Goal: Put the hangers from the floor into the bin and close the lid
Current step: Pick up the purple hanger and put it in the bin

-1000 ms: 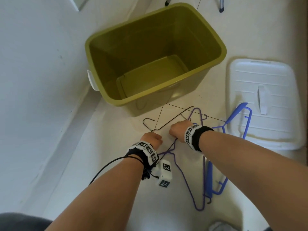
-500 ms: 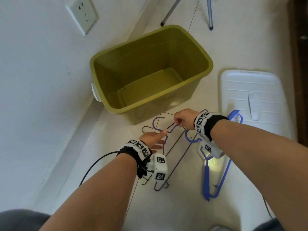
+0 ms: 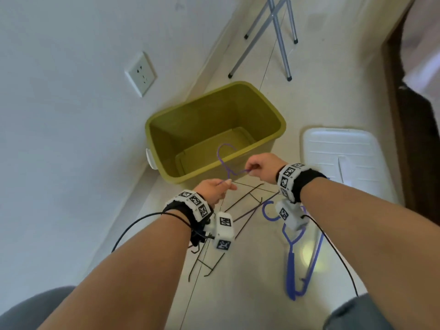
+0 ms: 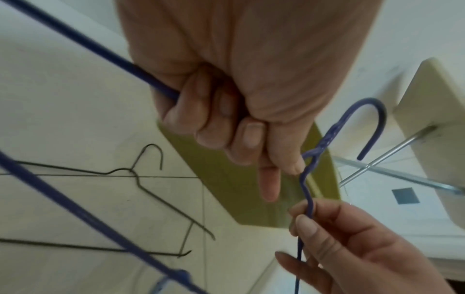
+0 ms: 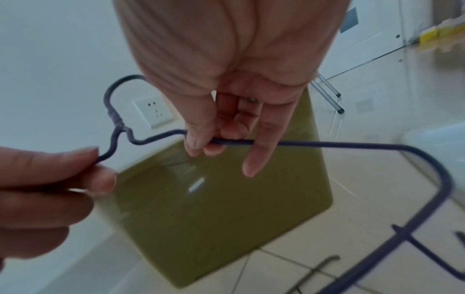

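While the olive bin (image 3: 214, 120) stands open on the floor against the wall, its white lid (image 3: 345, 151) lies flat to the right of it, off the bin. Nearer the person, a blue plastic hanger (image 3: 291, 258) lies on the tiles below the right wrist, and a black wire hanger (image 4: 141, 179) lies on the floor just beside it. Held up in front of the bin is a purple wire hanger (image 3: 222, 158), its hook pointing up over the near rim. Each hand has hold of it: the left hand (image 3: 214, 189) has its fingers curled round one shoulder close to the neck, and the right hand (image 3: 262, 167) pinches the other shoulder between thumb and fingers, one finger sticking out straight.
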A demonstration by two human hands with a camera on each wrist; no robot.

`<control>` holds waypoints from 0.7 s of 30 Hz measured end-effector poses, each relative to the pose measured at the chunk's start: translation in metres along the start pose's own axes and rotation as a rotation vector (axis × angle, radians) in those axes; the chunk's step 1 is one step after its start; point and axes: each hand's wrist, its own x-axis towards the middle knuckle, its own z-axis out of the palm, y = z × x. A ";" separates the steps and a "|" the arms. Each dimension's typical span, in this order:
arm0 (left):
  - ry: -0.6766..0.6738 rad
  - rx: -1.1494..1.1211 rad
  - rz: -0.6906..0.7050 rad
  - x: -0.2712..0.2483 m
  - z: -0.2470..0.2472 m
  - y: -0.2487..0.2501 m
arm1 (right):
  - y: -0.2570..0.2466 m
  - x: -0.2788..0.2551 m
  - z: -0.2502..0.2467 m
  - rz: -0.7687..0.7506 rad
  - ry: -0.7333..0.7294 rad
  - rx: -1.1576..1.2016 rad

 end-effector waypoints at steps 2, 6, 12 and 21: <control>0.017 -0.043 0.023 -0.008 -0.013 0.018 | -0.010 0.000 -0.017 -0.017 0.026 0.003; 0.015 -0.135 0.106 -0.014 -0.041 0.052 | -0.033 0.008 -0.055 -0.079 0.121 -0.023; 0.151 -0.260 0.274 -0.012 -0.086 0.087 | -0.061 0.032 -0.092 -0.090 0.286 0.037; 0.507 -0.024 0.413 0.016 -0.124 0.080 | -0.080 0.076 -0.107 -0.093 0.483 -0.028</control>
